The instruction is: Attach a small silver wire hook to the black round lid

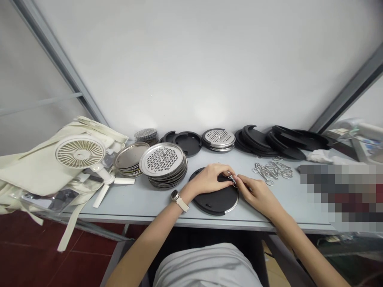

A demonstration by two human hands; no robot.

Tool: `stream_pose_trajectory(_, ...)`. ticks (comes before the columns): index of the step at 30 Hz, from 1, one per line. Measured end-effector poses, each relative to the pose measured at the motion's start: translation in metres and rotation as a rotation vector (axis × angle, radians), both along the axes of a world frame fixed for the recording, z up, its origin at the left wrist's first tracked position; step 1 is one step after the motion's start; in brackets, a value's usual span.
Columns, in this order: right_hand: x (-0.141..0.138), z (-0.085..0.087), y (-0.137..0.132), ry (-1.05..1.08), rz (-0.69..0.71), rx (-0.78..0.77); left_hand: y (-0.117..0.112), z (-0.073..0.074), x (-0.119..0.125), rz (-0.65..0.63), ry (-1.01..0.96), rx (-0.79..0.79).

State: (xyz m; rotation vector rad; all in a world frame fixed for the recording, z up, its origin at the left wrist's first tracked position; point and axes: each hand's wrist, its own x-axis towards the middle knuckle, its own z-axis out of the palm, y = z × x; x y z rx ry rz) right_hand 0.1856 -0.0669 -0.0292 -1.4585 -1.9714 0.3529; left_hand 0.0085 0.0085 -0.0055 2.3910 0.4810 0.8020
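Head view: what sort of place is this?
Probably a small assembly workshop: stacked metal discs, several round black parts and a loose pile of wire pieces share one bench.

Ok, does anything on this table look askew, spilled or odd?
At the back right, black trays lean askew across one another, and the metal clips in front lie in a loose tangle. A pixelated patch hides part of the table's right side. No obvious damage.

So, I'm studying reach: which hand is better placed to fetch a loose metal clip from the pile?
Probably the right hand: the metal clips lie on its side, nearer. The left hand is farther off, over the black disc. Both seem occupied, though.
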Motion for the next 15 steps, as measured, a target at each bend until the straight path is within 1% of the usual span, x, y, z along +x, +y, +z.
stream_pose_trajectory(15, -0.0007, 0.0022, -0.0003, 0.001, -0.001, -0.005, -0.0017, 0.0014, 0.0005, 0.014, 0.055, 0.018)
